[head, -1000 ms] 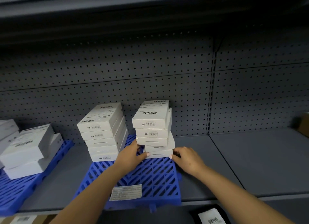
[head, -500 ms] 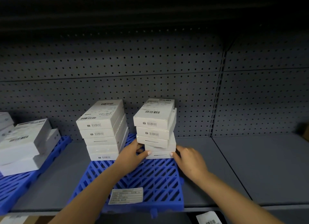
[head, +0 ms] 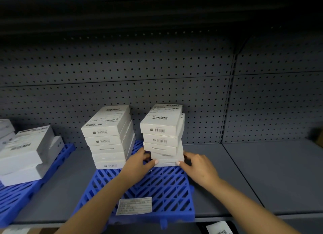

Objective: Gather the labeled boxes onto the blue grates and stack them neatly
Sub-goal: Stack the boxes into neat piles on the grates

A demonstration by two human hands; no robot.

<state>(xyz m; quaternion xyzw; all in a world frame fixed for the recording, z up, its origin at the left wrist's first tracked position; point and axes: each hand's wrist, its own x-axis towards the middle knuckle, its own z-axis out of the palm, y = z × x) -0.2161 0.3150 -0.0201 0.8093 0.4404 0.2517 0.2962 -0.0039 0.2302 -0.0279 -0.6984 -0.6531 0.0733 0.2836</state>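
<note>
You are standing at a grey metal shelf [head: 262, 172] backed by a perforated panel [head: 122, 72], with a blue grate [head: 157, 186] lying in front of you and a paper label [head: 133, 205] sitting on its near edge. A neat left stack [head: 108, 137] of five white barcoded boxes is resting on the grate's far left corner, just beside the uneven right stack [head: 163, 134], whose upper boxes are jutting leftward over the lower ones. Further left, a second blue grate [head: 15, 197] is carrying larger white boxes [head: 28, 153]. A brown carton [head: 319, 139] is peeking in at the right edge of the shelf, well apart from the stacks.

Your left hand [head: 138, 163] and right hand [head: 199, 165] are flanking the bottom of the right stack, each grip curling around an end of the bottom box [head: 166, 163], thumbs pressing on its front face. The box is sitting between your palms on the grate, with the left stack crowding your left wrist.
</note>
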